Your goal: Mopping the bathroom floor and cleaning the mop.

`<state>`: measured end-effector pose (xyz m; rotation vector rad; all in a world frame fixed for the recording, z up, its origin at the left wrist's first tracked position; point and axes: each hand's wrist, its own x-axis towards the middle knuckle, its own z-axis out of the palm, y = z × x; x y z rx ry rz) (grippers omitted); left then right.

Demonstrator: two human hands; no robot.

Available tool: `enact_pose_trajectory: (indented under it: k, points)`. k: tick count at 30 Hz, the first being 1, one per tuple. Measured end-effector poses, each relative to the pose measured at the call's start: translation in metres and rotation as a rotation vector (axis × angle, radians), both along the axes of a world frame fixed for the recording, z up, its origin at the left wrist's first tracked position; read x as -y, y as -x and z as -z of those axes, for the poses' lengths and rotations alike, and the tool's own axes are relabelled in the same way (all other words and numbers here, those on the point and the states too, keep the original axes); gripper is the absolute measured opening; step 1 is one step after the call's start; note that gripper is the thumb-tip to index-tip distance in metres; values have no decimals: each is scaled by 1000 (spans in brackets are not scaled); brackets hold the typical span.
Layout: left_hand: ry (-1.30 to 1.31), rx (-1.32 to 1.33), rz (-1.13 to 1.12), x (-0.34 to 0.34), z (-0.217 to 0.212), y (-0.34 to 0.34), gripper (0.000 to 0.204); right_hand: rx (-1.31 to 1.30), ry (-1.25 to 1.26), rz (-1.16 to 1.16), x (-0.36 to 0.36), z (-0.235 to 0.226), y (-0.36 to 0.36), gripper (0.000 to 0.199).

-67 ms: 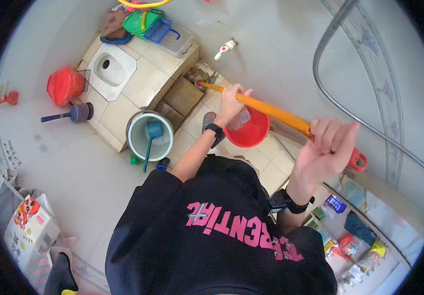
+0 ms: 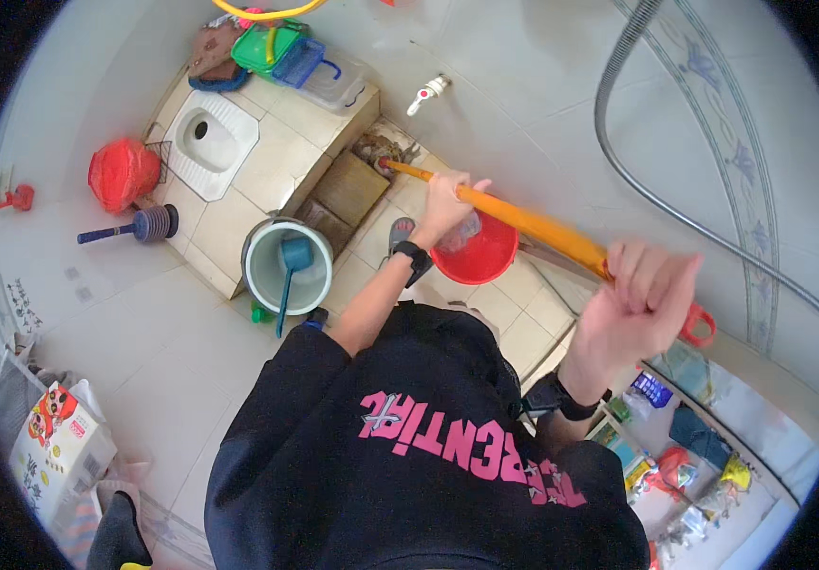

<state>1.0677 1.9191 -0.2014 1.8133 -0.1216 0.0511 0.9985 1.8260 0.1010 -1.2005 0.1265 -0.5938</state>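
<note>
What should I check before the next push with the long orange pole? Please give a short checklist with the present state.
1. Left hand grip on the orange pole: closed around it, ok.
2. Right hand grip near the red loop end: closed, ok.
3. Pole tip at the dirty floor corner: reaches it, ok.
4. Red basin under the pole: close beneath, not ok.
5. Grey hose on the wall: apart from the pole, ok.
6. What head the pole carries: cannot tell.
</note>
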Motion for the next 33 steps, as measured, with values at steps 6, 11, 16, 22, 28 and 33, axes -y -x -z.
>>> enact_pose_trajectory:
  k: [6,11,16,22,28,33]
  points:
    - [-61,134,235,26,-37,31,21,108,-23,45,46,-39,69,44]
    - [-26,337,366,53,-84,68,6,253,97,54,92,-80,148,40]
    - [-195,508,492,73,-131,114,10,430,-59,-62,137,-105,216,36]
    - [-222,566,525,82,-180,148,9,419,78,-443,162,-140,240,35]
    - [-336,279,568,78,-220,129,18,398,129,-215,153,-122,225,47]
    - [-139,124,631,56,-259,91,30,0,550,-98,127,-6,161,33]
